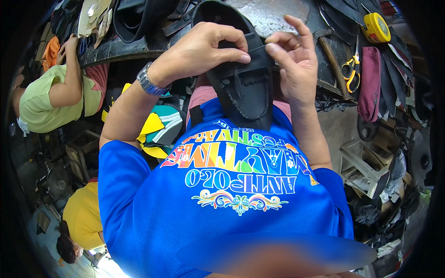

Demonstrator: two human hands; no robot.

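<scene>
Both hands (250, 55) on black loafer (245, 88)

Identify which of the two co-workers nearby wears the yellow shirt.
The person at the lower left, below the wearer's left elbow. The other person, at the upper left beside the workbench, wears light green.

black shoe (245, 78) heel end disappearing behind blue shirt (222, 204); left hand (204, 48) covering shoe's near side; thread between fingers too thin to follow; blurred patch smearing shirt hem; person in yellow (81, 217) partly being cut off by dark rim.
</scene>
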